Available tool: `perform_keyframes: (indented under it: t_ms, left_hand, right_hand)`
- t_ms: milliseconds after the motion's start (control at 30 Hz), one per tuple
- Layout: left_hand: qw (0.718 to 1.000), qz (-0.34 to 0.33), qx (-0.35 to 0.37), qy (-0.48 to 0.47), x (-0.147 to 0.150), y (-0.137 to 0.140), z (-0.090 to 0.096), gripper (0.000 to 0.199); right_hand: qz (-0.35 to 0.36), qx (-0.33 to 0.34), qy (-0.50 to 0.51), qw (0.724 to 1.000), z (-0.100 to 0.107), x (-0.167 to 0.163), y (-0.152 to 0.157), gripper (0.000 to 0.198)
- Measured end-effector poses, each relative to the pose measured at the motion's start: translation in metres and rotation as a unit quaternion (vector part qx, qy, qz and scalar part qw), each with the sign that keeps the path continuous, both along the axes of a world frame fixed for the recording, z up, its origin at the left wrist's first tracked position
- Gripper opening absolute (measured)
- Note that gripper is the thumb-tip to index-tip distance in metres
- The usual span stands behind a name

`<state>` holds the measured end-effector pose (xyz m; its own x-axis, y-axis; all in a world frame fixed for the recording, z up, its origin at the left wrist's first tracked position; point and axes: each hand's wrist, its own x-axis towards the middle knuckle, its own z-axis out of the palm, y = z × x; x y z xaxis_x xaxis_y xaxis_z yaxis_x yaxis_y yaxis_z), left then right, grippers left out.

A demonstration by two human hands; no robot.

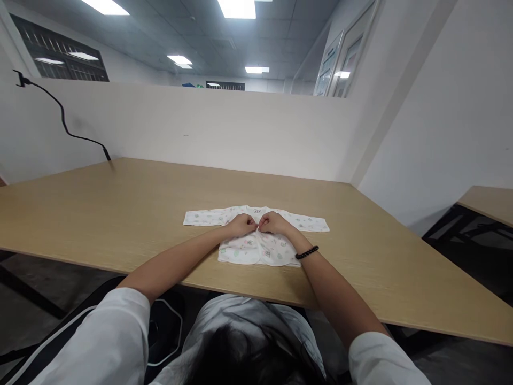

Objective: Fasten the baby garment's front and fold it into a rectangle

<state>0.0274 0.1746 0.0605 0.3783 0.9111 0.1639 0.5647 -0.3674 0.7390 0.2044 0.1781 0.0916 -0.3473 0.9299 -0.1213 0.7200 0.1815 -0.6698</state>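
A small white baby shirt [240, 251] with a pale print lies spread on the table, its sleeves stretched out to both sides and its neckline toward the back wall. Both hands meet at the middle of its front opening. My left hand [242, 225] is closed, thumb and fingers pinching the left front edge. Close beside it, my right hand [274, 222] pinches the other front edge. Whatever fastener lies between the fingertips is too small to make out. A dark beaded bracelet [306, 253] circles my right wrist.
The wooden table [120, 214] reaches to a white partition [224, 128] at the back. A black gooseneck holder [64, 115] rises at its far left corner. Another table [489, 202] stands at the right. A white cable [176, 331] hangs below the front edge.
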Motion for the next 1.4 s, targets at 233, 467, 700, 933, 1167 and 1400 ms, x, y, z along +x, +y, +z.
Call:
perform_keyframes:
  t_ms: [233,467,700,933,1167,1400]
  left_hand:
    - [1.000,-0.017,-0.023,0.009,0.001,0.003,-0.002,0.012]
    - [0.996,-0.040,0.020,0.077,-0.001,0.005,-0.003,0.018]
    - [0.990,-0.055,0.057,0.118,-0.003,0.008,-0.002,0.016]
    - [0.995,-0.042,0.051,0.074,-0.002,0.004,-0.003,0.003]
    - [0.999,-0.022,0.019,0.032,-0.006,0.003,-0.003,0.014]
    - [0.996,-0.083,-0.005,0.011,-0.013,0.007,0.006,0.015]
  right_hand:
    - [-0.002,-0.034,0.038,0.999,-0.001,0.004,0.004,0.008]
    - [-0.006,-0.033,0.034,0.999,-0.001,0.002,0.004,0.002]
    - [-0.044,0.004,0.005,0.999,-0.007,0.001,0.008,0.004]
    - [-0.029,-0.022,0.042,0.998,-0.009,0.002,0.009,0.004]
    - [0.013,-0.097,0.100,0.990,0.002,0.007,0.007,0.011]
    - [0.133,-0.152,0.002,0.979,0.016,0.005,-0.010,0.041]
